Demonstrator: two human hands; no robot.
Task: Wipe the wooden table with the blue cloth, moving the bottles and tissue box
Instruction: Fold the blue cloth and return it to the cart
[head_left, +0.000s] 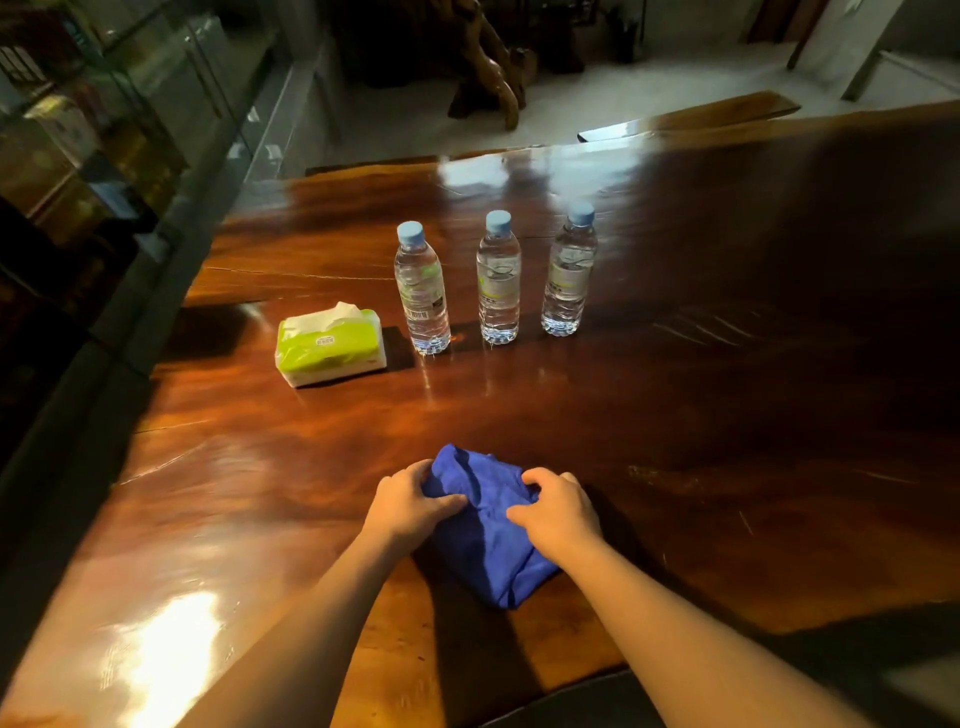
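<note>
Both hands, left hand (410, 501) and right hand (558, 506), pinch the soft, limp blue cloth (485, 540) at six o'clock; bunched folds look easiest to grasp.

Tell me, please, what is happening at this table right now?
A person has both hands on a bunched blue cloth near the front of the wooden table: left hand, right hand. Farther back, three water bottles stand upright in a row, with a green tissue pack to their left, none yet moved.
</note>
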